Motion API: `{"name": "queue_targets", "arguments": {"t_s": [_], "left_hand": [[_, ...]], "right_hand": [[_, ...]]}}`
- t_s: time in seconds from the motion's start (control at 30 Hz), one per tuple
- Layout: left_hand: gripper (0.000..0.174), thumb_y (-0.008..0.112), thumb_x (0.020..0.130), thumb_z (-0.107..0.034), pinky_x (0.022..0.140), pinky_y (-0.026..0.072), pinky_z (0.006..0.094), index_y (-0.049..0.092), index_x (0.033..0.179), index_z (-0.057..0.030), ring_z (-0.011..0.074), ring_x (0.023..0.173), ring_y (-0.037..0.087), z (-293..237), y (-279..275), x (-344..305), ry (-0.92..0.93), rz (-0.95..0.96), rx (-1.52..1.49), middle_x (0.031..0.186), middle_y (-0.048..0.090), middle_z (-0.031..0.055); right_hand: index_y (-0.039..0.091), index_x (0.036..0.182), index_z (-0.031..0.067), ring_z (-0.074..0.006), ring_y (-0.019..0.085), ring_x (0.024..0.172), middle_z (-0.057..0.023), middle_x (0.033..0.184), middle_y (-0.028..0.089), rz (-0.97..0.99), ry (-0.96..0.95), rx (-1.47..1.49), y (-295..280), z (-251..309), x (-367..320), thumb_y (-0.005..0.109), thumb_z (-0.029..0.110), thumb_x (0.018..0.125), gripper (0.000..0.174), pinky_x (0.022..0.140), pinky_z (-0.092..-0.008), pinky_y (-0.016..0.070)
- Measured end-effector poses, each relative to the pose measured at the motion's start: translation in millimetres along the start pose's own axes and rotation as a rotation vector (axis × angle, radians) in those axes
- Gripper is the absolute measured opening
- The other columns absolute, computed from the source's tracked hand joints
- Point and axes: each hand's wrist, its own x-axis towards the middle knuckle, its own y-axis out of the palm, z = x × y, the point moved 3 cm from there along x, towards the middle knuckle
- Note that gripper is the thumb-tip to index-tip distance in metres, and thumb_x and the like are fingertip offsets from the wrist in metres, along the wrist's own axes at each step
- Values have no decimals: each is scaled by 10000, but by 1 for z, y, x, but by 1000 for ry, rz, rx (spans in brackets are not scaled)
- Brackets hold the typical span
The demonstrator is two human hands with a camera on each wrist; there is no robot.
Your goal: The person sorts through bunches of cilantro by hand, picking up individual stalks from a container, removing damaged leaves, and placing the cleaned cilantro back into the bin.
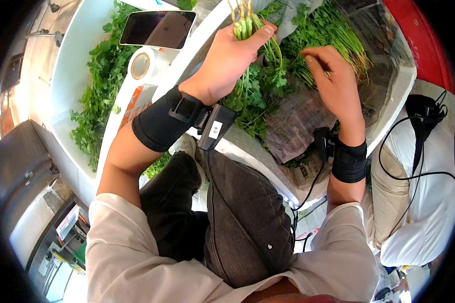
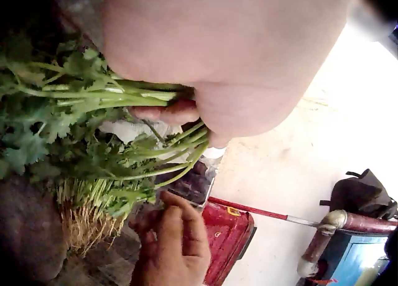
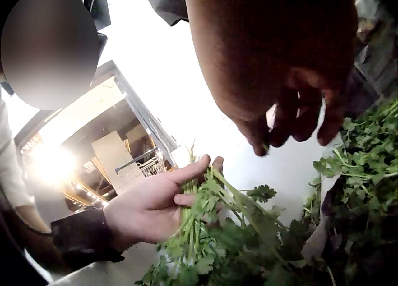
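Observation:
My left hand [image 1: 230, 60] grips a small bunch of coriander [image 1: 243, 28], its pale roots pointing up and its leaves hanging down below the palm. A few bent stems stick out to the side of the thumb. My right hand [image 1: 338, 81] is over the foam box [image 1: 407, 76], fingers loosely bent, beside a heap of coriander [image 1: 328, 30] with roots toward the right. In the right wrist view, a tiny green bit shows at the right fingertips [image 3: 261, 150]. Newspaper [image 1: 298, 121] lies under the coriander.
On the left, a second white foam box [image 1: 63, 91] holds more coriander [image 1: 103, 81]. A phone [image 1: 159, 29] and a roll of tape [image 1: 141, 65] lie between the boxes. A red container [image 1: 424, 40] stands at the right, near another person's leg [image 1: 394, 171] and a black cable [image 1: 414, 179].

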Motion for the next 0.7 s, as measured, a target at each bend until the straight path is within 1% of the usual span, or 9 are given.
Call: {"name": "queue_targets", "arguments": {"t_s": [0.07, 0.1, 0.17, 0.3, 0.37, 0.47, 0.57, 0.63, 0.7], "left_hand": [[302, 661, 1035, -285, 702, 401, 235, 676, 1223, -50, 46, 722, 448, 0, -1, -1, -22, -2, -30, 1026, 679, -32], [303, 667, 1031, -288, 706, 403, 238, 676, 1223, -53, 46, 727, 453, -1, -1, -1, 2, 7, -33, 1034, 687, -24], [305, 672, 1028, -292, 710, 406, 240, 675, 1222, -56, 47, 733, 457, -1, -2, 0, 25, 16, -36, 1041, 695, -16], [305, 684, 1020, -297, 717, 414, 244, 676, 1208, -56, 52, 756, 474, 1, -2, 1, 25, 37, -13, 1045, 704, 4], [304, 686, 1019, -296, 717, 416, 244, 675, 1205, -56, 52, 762, 479, 1, 0, 1, 18, 51, -5, 1048, 706, 8], [308, 692, 1015, -294, 716, 417, 248, 689, 1209, -55, 52, 761, 481, 3, 1, 1, 3, 66, 2, 991, 686, -5], [328, 682, 1020, -301, 715, 410, 244, 704, 1233, -53, 51, 756, 469, 4, 1, -1, -50, 65, 13, 887, 612, -43], [353, 656, 1035, -309, 710, 397, 238, 706, 1270, -51, 53, 743, 447, 2, 2, -3, -85, 74, 70, 813, 507, -72], [355, 641, 1043, -305, 706, 389, 233, 701, 1283, -51, 53, 738, 436, 0, 4, -4, -100, 96, 67, 802, 485, -77]], "right_hand": [[712, 1162, 30, -266, 654, 913, -135, 1056, 663, 171, 55, -203, 3, -12, -4, 649, 119, 981, 212, 797, -337, 509], [712, 1162, 30, -266, 654, 913, -135, 1056, 663, 170, 56, -202, 5, -16, -5, 649, 119, 981, 212, 797, -337, 509], [723, 1181, 43, -267, 659, 976, -125, 1125, 663, 65, -145, -209, 8, -17, -6, 655, 135, 981, 231, 854, -340, 518], [726, 1161, 28, -250, 681, 966, -115, 1131, 683, 26, -84, 28, 14, 12, -1, 695, 130, 959, 229, 846, -332, 536], [722, 1134, 7, -203, 698, 887, -118, 1062, 711, 63, 33, 251, 22, 14, -4, 744, 124, 929, 238, 776, -319, 549], [712, 1111, -7, -170, 697, 806, -119, 955, 721, 27, -13, 99, 25, 10, -6, 781, 126, 904, 256, 721, -302, 547], [703, 1089, -12, -168, 693, 782, -114, 893, 716, -11, 56, 144, 24, 4, -6, 771, 125, 908, 237, 715, -303, 542], [701, 1085, -11, -169, 690, 782, -114, 905, 715, -17, 80, 140, 22, 4, -4, 762, 119, 910, 227, 712, -299, 539], [699, 1081, -11, -169, 688, 782, -114, 917, 713, -23, 107, 138, 22, 1, -5, 753, 112, 912, 216, 709, -296, 535]]}}
